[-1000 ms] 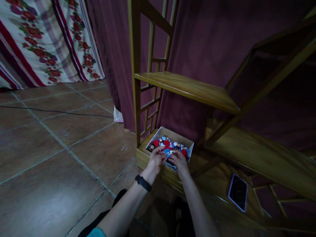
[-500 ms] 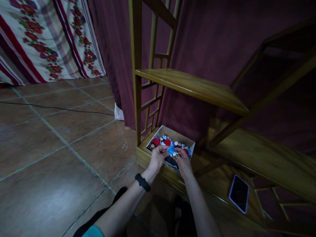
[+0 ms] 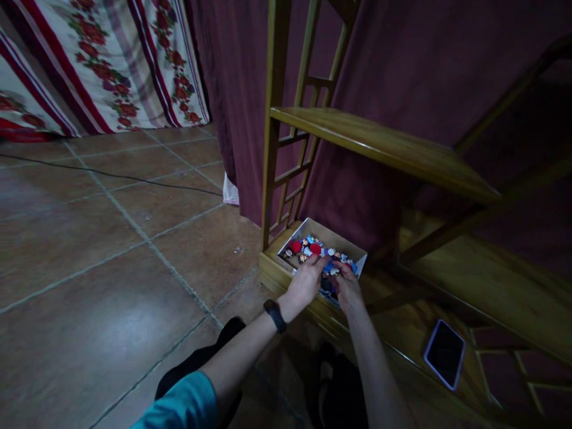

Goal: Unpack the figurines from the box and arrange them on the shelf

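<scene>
An open cardboard box [image 3: 342, 237] holds a jumble of small toy figures [image 3: 315, 249] in red, blue, white and black. Over its near side, a small blue toy figure [image 3: 329, 268] with some white on it sits between my two hands. My left hand [image 3: 306, 283], with a black band on the wrist, has its fingers bent onto the figure from the left. From the right, my right hand [image 3: 349, 289] pinches the figure with thumb and fingers. The fingers partly cover it. Something dark lies in the box just beneath it.
The box stands on the low base of a wooden shelf unit [image 3: 277, 262], beside a lattice side frame. A wooden shelf [image 3: 379, 143] juts out above. A phone [image 3: 445, 353] lies to the right. A black cable [image 3: 111, 173] crosses the tiled floor; curtains hang behind.
My hands have come down closer to the figures in the box with the blue figure. The left fingers now curl further over it. The view has shifted slightly left.
</scene>
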The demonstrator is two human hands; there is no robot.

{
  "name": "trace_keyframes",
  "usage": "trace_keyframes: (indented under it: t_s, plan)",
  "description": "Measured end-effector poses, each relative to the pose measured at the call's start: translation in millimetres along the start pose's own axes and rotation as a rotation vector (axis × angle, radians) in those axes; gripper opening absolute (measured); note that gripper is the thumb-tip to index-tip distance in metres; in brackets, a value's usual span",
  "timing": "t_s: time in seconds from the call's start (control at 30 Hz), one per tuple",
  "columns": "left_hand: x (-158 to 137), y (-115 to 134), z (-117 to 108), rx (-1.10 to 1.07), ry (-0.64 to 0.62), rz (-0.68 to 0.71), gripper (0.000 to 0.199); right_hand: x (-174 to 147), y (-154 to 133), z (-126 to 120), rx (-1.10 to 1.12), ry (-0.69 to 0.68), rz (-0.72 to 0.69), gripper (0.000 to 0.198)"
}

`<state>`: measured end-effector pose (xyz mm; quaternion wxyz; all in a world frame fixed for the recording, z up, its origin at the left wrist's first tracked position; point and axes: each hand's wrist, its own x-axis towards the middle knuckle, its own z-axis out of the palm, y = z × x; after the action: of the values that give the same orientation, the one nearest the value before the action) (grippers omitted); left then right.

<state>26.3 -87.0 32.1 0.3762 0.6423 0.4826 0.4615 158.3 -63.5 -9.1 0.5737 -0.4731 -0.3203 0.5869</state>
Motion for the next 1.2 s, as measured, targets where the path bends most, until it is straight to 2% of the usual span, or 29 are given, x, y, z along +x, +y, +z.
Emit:
trace_keyframes:
  t_s: [0.13, 0.3, 0.47, 0.77, 1.0, 1.2]
  plan:
    - [-4, 2, -2, 0.092, -0.073, 0.012, 0.049, 1, 2, -1, -0.011, -0.006, 0.019, 0.033]
    - [-6, 4, -5, 0.071, -0.069, 0.038, 0.039, 1, 4, 0, -0.045, -0.028, 0.022, 0.031]
    - [-4, 4, -7, 0.092, -0.120, 0.035, 0.038, 1, 7, 0, -0.040, -0.010, 0.039, 0.036]
    - [-1, -8, -3, 0.075, -0.067, 0.038, 0.037, -3, 2, 2, -0.033, -0.065, 0.082, 0.032]
    - [14, -21, -2, -0.168, 0.045, -0.036, 0.024, -1, 1, -1, -0.045, -0.073, 0.085, 0.034]
    - [25, -31, 7, -0.563, 0.129, -0.334, 0.026, 0, -2, -1, -0.068, -0.059, 0.083, 0.034]
